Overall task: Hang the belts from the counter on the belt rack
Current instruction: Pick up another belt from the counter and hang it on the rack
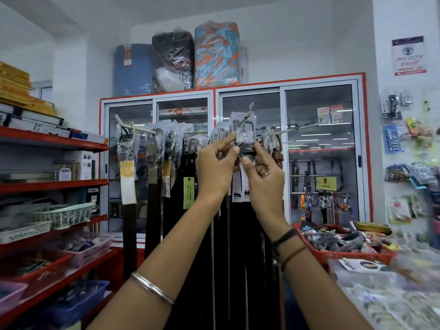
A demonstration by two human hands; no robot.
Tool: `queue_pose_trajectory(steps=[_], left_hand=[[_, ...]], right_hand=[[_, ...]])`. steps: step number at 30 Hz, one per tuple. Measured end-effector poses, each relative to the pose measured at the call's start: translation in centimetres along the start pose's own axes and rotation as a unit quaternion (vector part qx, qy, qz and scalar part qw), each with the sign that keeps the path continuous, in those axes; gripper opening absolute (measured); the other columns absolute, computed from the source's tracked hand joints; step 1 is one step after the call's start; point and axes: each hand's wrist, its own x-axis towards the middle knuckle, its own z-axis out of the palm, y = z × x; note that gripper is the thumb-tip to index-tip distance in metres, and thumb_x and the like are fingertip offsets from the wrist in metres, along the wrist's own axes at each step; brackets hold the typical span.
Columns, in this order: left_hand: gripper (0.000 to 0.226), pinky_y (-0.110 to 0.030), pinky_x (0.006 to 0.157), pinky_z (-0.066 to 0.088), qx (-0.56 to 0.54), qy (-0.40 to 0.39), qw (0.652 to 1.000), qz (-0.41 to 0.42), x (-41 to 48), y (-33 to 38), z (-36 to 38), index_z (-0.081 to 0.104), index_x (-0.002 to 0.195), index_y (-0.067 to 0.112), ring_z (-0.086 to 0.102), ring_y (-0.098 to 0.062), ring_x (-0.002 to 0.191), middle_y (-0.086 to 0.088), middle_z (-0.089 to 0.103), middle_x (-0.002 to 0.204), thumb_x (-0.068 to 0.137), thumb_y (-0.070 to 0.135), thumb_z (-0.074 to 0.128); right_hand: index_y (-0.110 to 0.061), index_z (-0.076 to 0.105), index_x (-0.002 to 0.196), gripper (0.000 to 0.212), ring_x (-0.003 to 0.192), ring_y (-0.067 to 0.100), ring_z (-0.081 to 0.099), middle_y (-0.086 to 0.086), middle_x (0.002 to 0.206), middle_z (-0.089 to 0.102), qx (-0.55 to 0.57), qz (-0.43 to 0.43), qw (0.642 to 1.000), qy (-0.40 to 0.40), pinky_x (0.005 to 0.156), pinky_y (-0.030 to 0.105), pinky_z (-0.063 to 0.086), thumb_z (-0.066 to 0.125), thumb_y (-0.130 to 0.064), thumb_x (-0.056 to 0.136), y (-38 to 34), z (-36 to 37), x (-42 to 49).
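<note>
Your left hand (217,166) is pinched narrow, thumb and forefinger closed on the plastic-wrapped buckle end of a black belt (246,145), with the other fingers curled loosely behind. Your right hand (263,173) is closed in the same way on the belt's lower edge just under the buckle, fingertips touching the wrap and the ring finger folded in. Both hands meet at the same spot, almost touching each other.

The belt sits at the upper centre of your view, its buckle (242,128) raised against the angled hook (247,115) of the belt rack (147,130). Whether the buckle is fully seated on the hook, you cannot tell through the crinkled plastic. The belt's long axis runs straight from 12 o'clock to 6 o'clock, buckle at the top and strap hanging down behind your wrists, where it merges with the other dark straps.

To 9 o'clock of your hands hang more wrapped belts, one carrying a green tag (188,192) and another a yellow tag (127,181). At 3 o'clock further buckles crowd the rack's right-hand arm. A glass-fronted cabinet (319,144) stands behind the rack. At 4 o'clock a red basket (309,241) full of small goods rests on the worktop (381,301), and red shelves (47,184) run along at 8 o'clock.
</note>
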Motion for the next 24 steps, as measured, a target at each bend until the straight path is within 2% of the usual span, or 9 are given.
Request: queue_pose_trajectory(steps=[2,4,7,11,13,15,19,21,24], left_hand=[[0.034,-0.035,0.075,0.062,0.052,0.003,0.998,0.021,0.1,-0.6,-0.3,0.063,0.122,0.019,0.064,-0.013,0.080,0.009,0.062,0.087,0.091,0.006,0.059],[0.034,-0.038,0.083,0.060,0.080,0.003,0.996,0.037,0.1,-1.0,-0.4,0.062,0.122,0.021,0.067,-0.016,0.089,0.003,0.065,0.096,0.091,0.008,0.059],[0.033,-0.019,0.089,0.052,0.138,0.016,0.987,0.080,-1.7,-1.1,-0.1,0.062,0.122,0.018,0.062,-0.005,0.092,0.000,0.063,0.112,0.091,0.008,0.058],[0.028,-0.025,0.102,0.044,0.166,0.031,0.969,0.178,-6.5,-1.1,1.4,0.062,0.119,0.012,0.054,-0.013,0.113,-0.004,0.057,0.119,0.093,0.008,0.053],[0.026,-0.021,0.103,0.040,0.147,0.026,0.970,0.194,-9.4,-1.4,2.6,0.064,0.116,0.009,0.053,-0.012,0.116,-0.006,0.058,0.118,0.093,0.006,0.053],[0.025,-0.021,0.102,0.041,0.103,0.002,0.978,0.184,-12.6,-1.5,4.3,0.065,0.114,0.008,0.053,-0.009,0.115,-0.006,0.058,0.117,0.093,0.004,0.053],[0.023,-0.028,0.099,0.046,0.035,-0.053,0.991,0.117,-18.9,-2.4,8.7,0.066,0.112,0.009,0.055,-0.008,0.114,-0.003,0.059,0.116,0.093,0.005,0.053],[0.023,-0.034,0.098,0.048,0.009,-0.083,0.994,0.070,-22.2,-3.1,11.4,0.066,0.113,0.010,0.056,-0.008,0.114,-0.001,0.059,0.116,0.093,0.006,0.053],[0.023,-0.025,0.097,0.047,-0.023,-0.135,0.991,0.003,-27.1,-4.0,15.1,0.065,0.112,0.014,0.053,0.001,0.112,0.004,0.058,0.114,0.094,0.008,0.053]], right_hand=[[-0.021,0.050,0.133,0.047,0.087,0.004,0.054,0.002,0.112,0.061,-0.019,-0.008,0.999,-0.030,0.081,0.011,0.049,0.063,-0.022,0.088,0.7,-0.3,0.2],[-0.023,0.049,0.133,0.047,0.080,0.004,0.054,0.001,0.104,0.060,-0.056,-0.025,0.996,-0.062,0.074,0.005,0.046,0.062,-0.021,0.089,1.1,-0.9,0.4],[-0.022,0.054,0.130,0.041,0.084,0.008,0.059,0.004,0.104,0.064,-0.107,-0.044,0.991,-0.066,0.076,0.006,0.047,0.060,-0.017,0.089,1.2,-2.8,-0.3],[-0.017,0.059,0.122,0.033,0.081,0.000,0.057,0.001,0.103,0.062,-0.188,-0.111,0.975,-0.035,0.072,0.008,0.048,0.060,-0.014,0.089,0.3,-7.4,-3.0],[-0.015,0.059,0.121,0.031,0.080,-0.001,0.055,-0.002,0.102,0.059,-0.240,-0.139,0.961,-0.026,0.074,0.013,0.049,0.058,-0.013,0.090,-0.2,-10.4,-4.4],[-0.012,0.059,0.120,0.030,0.085,0.001,0.054,-0.001,0.103,0.059,-0.290,-0.144,0.946,-0.018,0.080,0.017,0.048,0.057,-0.011,0.090,-0.4,-13.8,-5.9],[-0.010,0.059,0.121,0.029,0.088,0.006,0.056,0.000,0.107,0.061,-0.363,-0.113,0.925,-0.021,0.083,0.010,0.044,0.056,-0.010,0.091,-0.5,-21.1,-9.7],[-0.012,0.059,0.120,0.029,0.093,0.012,0.061,0.005,0.111,0.065,-0.386,-0.079,0.919,-0.017,0.084,0.021,0.051,0.057,-0.011,0.092,-0.3,-25.2,-11.9],[-0.011,0.061,0.118,0.027,0.092,0.016,0.063,0.007,0.109,0.067,-0.418,-0.018,0.908,0.002,0.081,0.035,0.055,0.057,-0.010,0.091,0.1,-31.3,-14.9]])
